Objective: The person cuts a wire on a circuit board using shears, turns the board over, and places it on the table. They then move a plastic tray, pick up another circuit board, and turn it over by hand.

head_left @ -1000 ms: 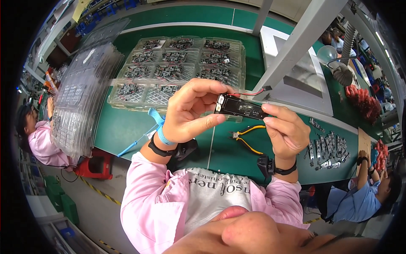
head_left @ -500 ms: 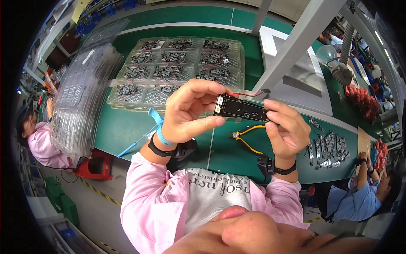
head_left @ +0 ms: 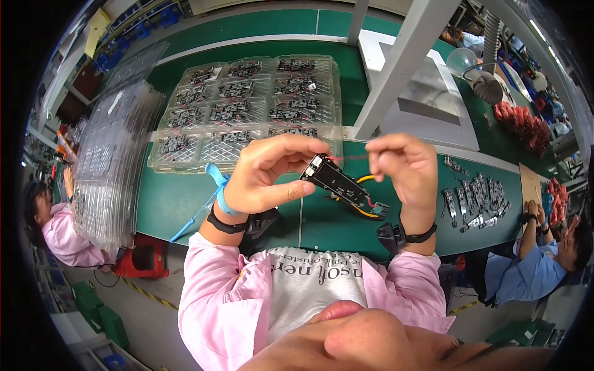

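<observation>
My left hand (head_left: 269, 176) pinches the left end of a narrow black circuit board (head_left: 337, 183) between thumb and fingers, above the bench. The board tilts down to the right, with white connectors near the thumb. From its upper left end a thin red wire (head_left: 352, 158), smeared by motion, runs to the curled fingertips of my right hand (head_left: 403, 166), which are closed on it. At the board's lower right end hang another short wire and a small dark part. Partly hidden behind the board, yellow-handled cutters (head_left: 366, 215) lie on the green mat.
A clear compartment tray (head_left: 210, 167) of small boards lies beyond my hands. Stacked clear trays (head_left: 108, 167) stand left. Several small boards (head_left: 473, 201) lie right. A grey post (head_left: 396, 71) rises behind my right hand. Co-workers sit at both sides.
My right hand has left the board's right end and moved up to the red wire. The board, still in my left hand, has tipped down to the right.
</observation>
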Demonstrator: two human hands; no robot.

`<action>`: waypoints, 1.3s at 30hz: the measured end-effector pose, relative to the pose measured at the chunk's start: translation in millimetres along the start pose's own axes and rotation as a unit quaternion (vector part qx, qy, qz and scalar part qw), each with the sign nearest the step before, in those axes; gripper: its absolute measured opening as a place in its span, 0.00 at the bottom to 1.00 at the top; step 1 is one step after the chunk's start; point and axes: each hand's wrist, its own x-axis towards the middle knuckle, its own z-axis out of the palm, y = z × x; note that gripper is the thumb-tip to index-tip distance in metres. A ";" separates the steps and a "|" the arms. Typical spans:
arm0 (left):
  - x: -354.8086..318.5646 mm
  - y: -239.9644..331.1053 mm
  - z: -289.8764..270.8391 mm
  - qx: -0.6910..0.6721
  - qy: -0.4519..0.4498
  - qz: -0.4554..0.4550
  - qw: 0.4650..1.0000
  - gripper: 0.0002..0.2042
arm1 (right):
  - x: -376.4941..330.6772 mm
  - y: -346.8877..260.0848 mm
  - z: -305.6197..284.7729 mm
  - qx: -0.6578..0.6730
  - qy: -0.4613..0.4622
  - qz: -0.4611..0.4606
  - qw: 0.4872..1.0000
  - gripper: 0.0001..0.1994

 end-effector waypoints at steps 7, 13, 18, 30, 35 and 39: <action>1.2 -3.7 3.3 -0.035 -0.023 -0.036 0.998 0.21 | 2.7 3.4 -9.5 0.105 -0.007 -0.098 0.990 0.15; 0.3 -5.1 3.8 -0.088 0.008 -0.045 0.995 0.22 | -1.7 -16.9 19.9 -0.365 -0.031 -0.132 0.921 0.14; 2.0 -3.8 5.6 -0.103 0.017 -0.042 0.994 0.22 | -3.8 -10.9 18.6 -0.252 -0.040 -0.092 0.963 0.12; 4.3 -10.5 3.6 -0.114 -0.017 -0.084 0.990 0.23 | 1.6 7.9 19.1 0.009 0.141 -0.031 0.990 0.07; 6.8 -11.7 3.7 -0.105 -0.016 -0.103 0.989 0.23 | 2.3 10.8 6.3 0.169 0.098 0.026 0.980 0.08; 8.1 -12.5 4.6 -0.100 -0.014 -0.112 0.989 0.23 | 3.6 9.2 10.0 0.223 0.094 0.022 0.970 0.08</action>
